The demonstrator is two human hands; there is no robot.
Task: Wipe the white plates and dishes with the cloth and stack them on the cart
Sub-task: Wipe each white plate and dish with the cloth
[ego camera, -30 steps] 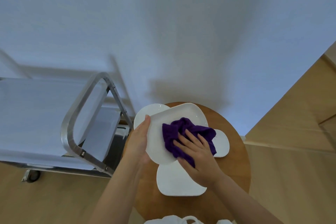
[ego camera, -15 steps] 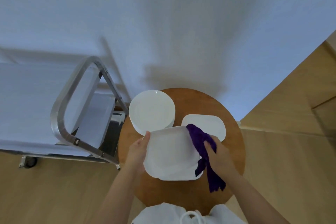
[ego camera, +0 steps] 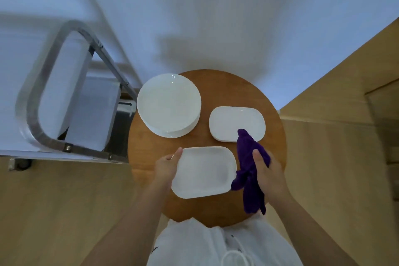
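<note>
Rounded oblong dish held level above near edge of round wooden table, long axis running left to right. Left hand pinching its left short end, thumb on rim. Right hand at the right end, fingers curled round purple cloth, bunched and hanging; contact with dish unclear. Cart off to the left, on the left hand's side. Stack of round plates and second oblong dish on table beyond.

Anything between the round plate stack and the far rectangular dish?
Nothing: in the head view, only bare round wooden table separates the white round plate stack from the far white rectangular dish.
</note>
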